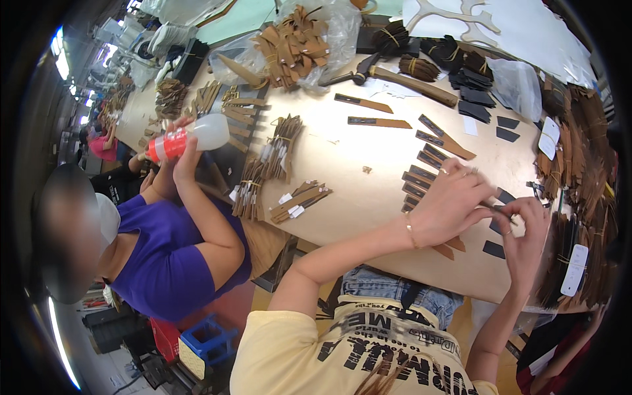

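Note:
My left hand (454, 201) and my right hand (526, 230) are close together over the right part of the table. Between them they pinch a small dark strip (495, 209), each with thumb and fingers closed on it. My left hand is slightly blurred, and its palm side is hidden. Beside and under my left hand lies a row of brown leather straps (440, 141) with black patches at one end. Near my right hand are small black leather pieces (494, 249), partly covered by the hands.
At left, a person in purple holds a red-and-white bottle (210, 131). Bundled brown straps (249, 191) lie between us. A wooden-handled hammer (415, 84) and a heap of brown straps (289, 49) are at the back. Tied strap bundles (596, 178) line the right edge.

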A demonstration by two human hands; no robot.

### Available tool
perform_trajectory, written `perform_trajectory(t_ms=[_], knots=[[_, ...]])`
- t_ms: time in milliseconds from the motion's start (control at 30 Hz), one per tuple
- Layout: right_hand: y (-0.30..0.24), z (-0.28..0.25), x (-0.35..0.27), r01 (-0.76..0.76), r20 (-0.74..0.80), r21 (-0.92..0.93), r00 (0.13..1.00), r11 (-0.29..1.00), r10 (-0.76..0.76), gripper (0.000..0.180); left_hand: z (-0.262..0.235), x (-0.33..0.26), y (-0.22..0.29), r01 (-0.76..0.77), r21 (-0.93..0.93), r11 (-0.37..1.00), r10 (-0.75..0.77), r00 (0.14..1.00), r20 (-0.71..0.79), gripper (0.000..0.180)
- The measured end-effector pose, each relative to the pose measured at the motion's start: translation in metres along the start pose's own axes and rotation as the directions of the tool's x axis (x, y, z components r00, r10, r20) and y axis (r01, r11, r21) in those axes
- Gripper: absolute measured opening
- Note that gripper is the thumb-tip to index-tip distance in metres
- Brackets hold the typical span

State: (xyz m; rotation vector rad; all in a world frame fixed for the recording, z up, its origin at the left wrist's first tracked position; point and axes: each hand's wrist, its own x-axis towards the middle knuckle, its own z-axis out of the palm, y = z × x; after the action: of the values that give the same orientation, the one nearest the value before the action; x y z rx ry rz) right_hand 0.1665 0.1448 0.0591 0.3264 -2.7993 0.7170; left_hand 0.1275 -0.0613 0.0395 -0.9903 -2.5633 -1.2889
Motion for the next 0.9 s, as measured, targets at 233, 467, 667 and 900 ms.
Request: perform_trajectory(t_ms=[233, 467, 667, 900], knots=[[-0.064, 0.019, 0.008, 0.137, 0.036, 0.312, 0.987, 0.94, -0.156, 0.03, -0.068, -0.091, -0.009, 0.47, -0.114, 0.875, -0.481, 0.871, -0.103, 0.015], [-0.089, -0.033, 0.017, 0.285, 0.006, 0.623, 0.929, 0.729, -0.369, 0.026, -0.138, -0.183, -0.035, 0.872, 0.229, 0.433, -0.737, 0.489, -0.467, 0.022], [-0.133, -0.034, -0.012, 0.162, -0.222, 0.64, 0.975, 0.751, -0.021, 0.018, -0.128, -0.137, -0.072, 0.469, 0.557, 0.686, -0.252, 0.871, -0.422, 0.018], [-0.075, -0.073, -0.043, -0.078, -0.254, 0.262, 0.956, 0.962, 0.147, 0.024, -0.091, -0.048, -0.14, 0.296, 0.669, 0.682, -0.275, 0.951, -0.141, 0.025]])
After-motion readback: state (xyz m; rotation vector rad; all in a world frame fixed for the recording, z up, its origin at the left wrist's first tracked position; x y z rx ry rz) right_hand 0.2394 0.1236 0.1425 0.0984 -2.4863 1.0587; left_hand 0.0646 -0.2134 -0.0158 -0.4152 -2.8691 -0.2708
